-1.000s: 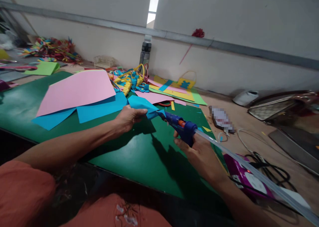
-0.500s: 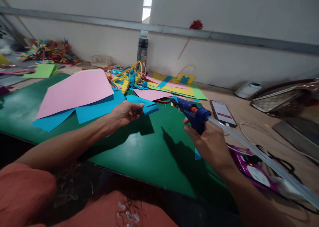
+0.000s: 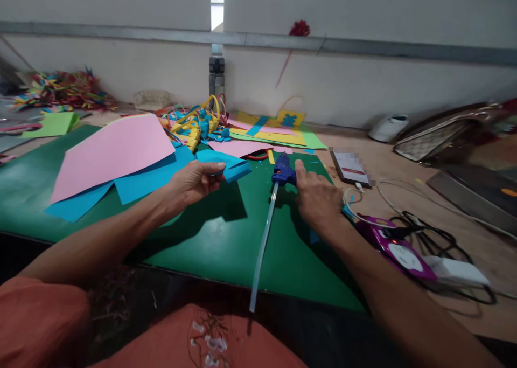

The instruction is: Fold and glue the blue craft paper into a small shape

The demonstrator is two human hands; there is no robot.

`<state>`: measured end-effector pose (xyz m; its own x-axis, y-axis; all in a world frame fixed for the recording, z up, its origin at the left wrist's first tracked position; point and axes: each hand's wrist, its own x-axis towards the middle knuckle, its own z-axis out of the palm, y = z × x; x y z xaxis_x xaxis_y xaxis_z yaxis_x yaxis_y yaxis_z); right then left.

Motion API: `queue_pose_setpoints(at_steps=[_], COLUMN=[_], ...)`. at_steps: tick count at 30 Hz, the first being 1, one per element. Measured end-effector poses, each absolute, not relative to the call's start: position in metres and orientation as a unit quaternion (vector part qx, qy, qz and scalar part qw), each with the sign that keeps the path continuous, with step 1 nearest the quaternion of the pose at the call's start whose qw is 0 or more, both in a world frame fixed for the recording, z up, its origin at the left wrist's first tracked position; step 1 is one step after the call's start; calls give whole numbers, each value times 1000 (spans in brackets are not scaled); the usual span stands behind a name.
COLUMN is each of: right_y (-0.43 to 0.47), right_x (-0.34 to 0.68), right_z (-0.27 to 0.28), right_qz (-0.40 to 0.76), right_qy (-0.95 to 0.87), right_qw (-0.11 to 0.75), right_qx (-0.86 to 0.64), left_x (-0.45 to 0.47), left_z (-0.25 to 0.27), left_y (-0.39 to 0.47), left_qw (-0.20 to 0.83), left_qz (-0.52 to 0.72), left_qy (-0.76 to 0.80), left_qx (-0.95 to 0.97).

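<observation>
My left hand (image 3: 197, 184) pinches a folded blue paper piece (image 3: 237, 169) between thumb and fingers, above the green mat (image 3: 202, 244). My right hand (image 3: 319, 195) is closed at the handle of a blue hot glue gun (image 3: 284, 173), low over the mat, its nozzle facing away from me. From the back of the gun a long clear glue stick (image 3: 263, 244) extends toward me, past the mat's front edge. A large pink sheet (image 3: 117, 155) lies over blue sheets (image 3: 145, 182) left of my left hand.
Behind the mat are small yellow-and-blue paper baskets (image 3: 197, 123) and stacked coloured sheets (image 3: 283, 133). A red loop (image 3: 258, 155) lies near the nozzle. On the right are a phone (image 3: 350, 167), a purple power strip (image 3: 398, 249) with cables, and a bag (image 3: 428, 136).
My right hand has lowered the glue gun and turned it, so the glue stick swung from pointing right to pointing toward me. My left hand keeps hold of the blue paper. The view shifted slightly.
</observation>
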<state>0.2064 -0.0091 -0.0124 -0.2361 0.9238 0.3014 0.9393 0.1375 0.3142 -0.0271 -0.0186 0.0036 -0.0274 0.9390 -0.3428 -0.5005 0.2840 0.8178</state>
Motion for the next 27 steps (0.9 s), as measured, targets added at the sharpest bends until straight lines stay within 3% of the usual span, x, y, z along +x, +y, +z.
queue_pose_setpoints(at_steps=[14,16,18,20,22,25,27], right_y=[-6,-11,-19,-30,-42,-54,-57], right_x=[211,209,203,193,179,157,148], right_z=[-8,-3,1,5,6,2,-2], right_qz=[-151,-151,-118,5,247,549,663], right_qy=[-785,-791,-802,-795,-738,-577,-459], right_qw=[-61,-23,95,269,391,447,474], right_qx=[-598,-592,-578,-544,-492,-408,-354], left_x=[-21,-19,-15,-10,-4,6,12], left_z=[4,4,5,8,11,15,15], left_y=[-27,-29,-30,-33,-36,-41,-44], left_qw=[672,674,675,674,671,666,668], left_qz=[542,551,561,568,576,588,597], left_qy=[447,439,430,425,419,407,390], left_qx=[232,221,212,208,207,212,213])
